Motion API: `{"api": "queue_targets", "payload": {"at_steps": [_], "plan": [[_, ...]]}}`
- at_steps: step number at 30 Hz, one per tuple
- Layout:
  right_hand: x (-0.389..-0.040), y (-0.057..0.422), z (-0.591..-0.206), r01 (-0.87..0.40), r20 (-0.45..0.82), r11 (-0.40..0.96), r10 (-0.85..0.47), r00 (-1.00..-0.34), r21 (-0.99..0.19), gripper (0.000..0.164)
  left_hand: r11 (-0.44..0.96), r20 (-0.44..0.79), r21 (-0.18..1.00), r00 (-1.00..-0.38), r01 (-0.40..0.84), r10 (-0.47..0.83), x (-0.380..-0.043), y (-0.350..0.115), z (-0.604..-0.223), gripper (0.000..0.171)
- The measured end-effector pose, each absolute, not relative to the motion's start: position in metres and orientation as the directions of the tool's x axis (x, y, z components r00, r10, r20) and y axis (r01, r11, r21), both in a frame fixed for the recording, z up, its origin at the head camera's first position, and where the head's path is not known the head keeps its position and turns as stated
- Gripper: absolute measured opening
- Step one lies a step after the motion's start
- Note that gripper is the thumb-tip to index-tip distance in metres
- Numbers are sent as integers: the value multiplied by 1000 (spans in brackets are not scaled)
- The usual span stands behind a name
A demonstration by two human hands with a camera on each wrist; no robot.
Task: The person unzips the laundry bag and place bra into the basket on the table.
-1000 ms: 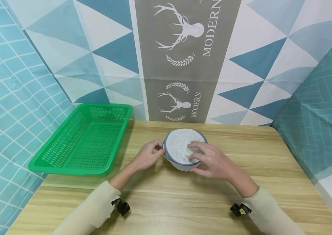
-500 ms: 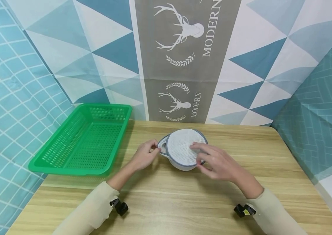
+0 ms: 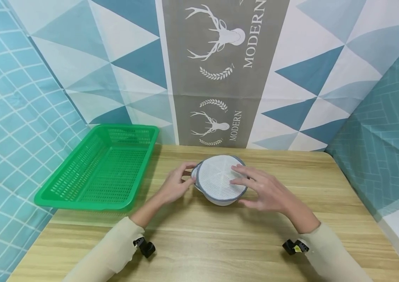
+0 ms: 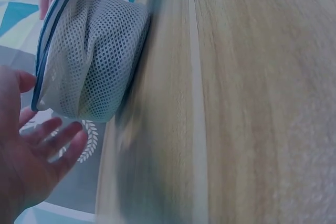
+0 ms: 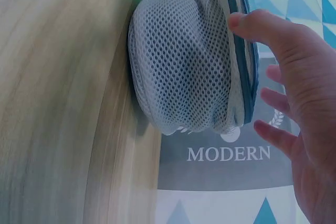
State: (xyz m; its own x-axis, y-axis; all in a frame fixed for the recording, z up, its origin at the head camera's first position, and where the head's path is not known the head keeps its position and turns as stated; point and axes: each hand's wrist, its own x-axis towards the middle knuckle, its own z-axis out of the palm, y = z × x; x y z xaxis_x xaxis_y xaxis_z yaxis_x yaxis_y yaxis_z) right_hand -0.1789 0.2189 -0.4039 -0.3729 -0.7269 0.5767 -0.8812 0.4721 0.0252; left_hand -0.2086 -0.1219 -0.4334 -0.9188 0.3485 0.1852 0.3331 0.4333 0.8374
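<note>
A round white mesh laundry bag with grey-blue trim stands upright on the wooden table, its flat mesh top facing up. At its left side a flap of the trimmed rim juts out slightly. My left hand is at that flap; in the left wrist view its thumb touches the trim while the other fingers spread loosely beside the mesh bag. Over the right part of the top, my right hand holds its fingers spread. The right wrist view shows its thumb resting on the rim of the bag.
A green perforated plastic basket stands at the left of the table. Patterned cloth with deer prints hangs behind the table, and blue tile-patterned sheets flank it.
Half a second ago my left hand pinched the flap and drew it left; now the flap lies closer in and those fingers have loosened. My right fingers have spread from the bag's front right edge.
</note>
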Motion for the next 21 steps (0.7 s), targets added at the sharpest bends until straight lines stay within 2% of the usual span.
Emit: {"api": "queue_targets", "payload": {"at_steps": [4,10,13,17,21], "plan": [[-183,219,-406,-899,593,435,-736,-327,44,49,385,143,874,-915,295,378,-209,-121,-436,56],[-186,218,-408,-909,625,414,-721,-299,43,39,389,135,875,-916,290,378,-208,-120,-437,58],[-187,217,-408,-917,640,399,-710,-293,23,17,391,143,872,-917,294,371,-207,-120,-438,59],[-189,216,-402,-924,662,381,-690,-294,-13,4,394,162,863,-912,316,376,-207,-120,-438,60],[-191,217,-391,-924,670,380,-676,-305,-37,12,399,187,849,-904,345,385,-210,-118,-438,61]]}}
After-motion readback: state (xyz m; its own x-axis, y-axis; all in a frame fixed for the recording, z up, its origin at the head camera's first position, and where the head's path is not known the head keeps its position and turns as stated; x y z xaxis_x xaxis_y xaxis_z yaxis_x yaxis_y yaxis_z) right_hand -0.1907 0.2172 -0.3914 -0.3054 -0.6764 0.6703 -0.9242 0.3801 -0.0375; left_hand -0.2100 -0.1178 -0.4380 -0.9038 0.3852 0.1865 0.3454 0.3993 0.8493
